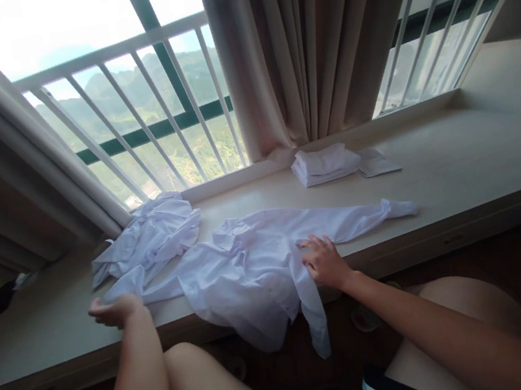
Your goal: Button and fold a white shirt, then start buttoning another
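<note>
A white long-sleeved collared shirt [247, 264] lies spread and wrinkled on the pale window ledge, its lower part hanging over the front edge. At the left, my left hand [118, 310] is at the end of one sleeve; its fingers look curled on the cloth, though they are partly hidden and blurred. My right hand [326, 264] rests on the shirt's right side with bent, separated fingers. Below it, a narrow strip of the shirt dangles past the edge. The other sleeve stretches out to the right along the ledge.
A crumpled pile of white clothing [161, 228] sits behind the left sleeve. Folded white cloth [325, 164] and a flat pale piece [377, 162] lie near the window. Grey-brown curtains [295, 43] and white railings [117, 52] border the ledge [463, 154]. My knees are below its front edge.
</note>
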### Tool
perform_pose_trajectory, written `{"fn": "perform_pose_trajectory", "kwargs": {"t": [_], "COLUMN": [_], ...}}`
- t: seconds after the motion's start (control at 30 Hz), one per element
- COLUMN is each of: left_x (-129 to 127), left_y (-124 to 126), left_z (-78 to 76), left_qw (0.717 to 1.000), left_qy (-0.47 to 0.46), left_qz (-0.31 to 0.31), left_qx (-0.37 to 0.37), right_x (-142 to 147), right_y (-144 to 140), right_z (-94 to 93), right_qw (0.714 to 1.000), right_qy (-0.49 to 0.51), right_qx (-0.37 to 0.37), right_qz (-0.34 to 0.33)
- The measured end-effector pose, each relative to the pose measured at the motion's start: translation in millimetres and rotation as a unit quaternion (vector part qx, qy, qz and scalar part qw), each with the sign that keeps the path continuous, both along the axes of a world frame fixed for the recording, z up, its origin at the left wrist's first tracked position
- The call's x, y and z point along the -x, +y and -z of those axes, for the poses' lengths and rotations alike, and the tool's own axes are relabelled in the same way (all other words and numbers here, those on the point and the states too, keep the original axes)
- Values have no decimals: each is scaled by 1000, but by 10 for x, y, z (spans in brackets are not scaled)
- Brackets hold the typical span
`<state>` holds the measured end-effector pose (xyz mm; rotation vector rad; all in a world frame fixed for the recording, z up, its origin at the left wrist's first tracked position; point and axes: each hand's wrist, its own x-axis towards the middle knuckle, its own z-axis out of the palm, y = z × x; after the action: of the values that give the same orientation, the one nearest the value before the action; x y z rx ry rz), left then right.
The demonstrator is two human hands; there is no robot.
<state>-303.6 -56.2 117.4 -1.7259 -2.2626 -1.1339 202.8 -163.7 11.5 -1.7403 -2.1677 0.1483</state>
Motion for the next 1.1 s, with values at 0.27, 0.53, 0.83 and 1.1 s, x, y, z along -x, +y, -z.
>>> {"fn": "perform_pose_trajectory", "kwargs": {"t": [0.27,0.53,0.83,1.1], "left_x": [-857,-983,-817,-976], "left_y": [488,874,994,743], "left_z": [544,917,861,40], "left_qw": [965,921,924,910], "left_qy": [112,166,106,-53], "left_qz": [172,164,212,387], "left_qx": [162,313,301,138], "right_x": [258,511,223,-657], "right_y": [1094,2034,2205,1567], "right_z": [-339,-104,-418,-1295], "right_qw": [995,993,993,945], "right_qy": [73,21,41,298], "right_qx": [20,100,98,122], "right_qz": [67,64,48,-56]}}
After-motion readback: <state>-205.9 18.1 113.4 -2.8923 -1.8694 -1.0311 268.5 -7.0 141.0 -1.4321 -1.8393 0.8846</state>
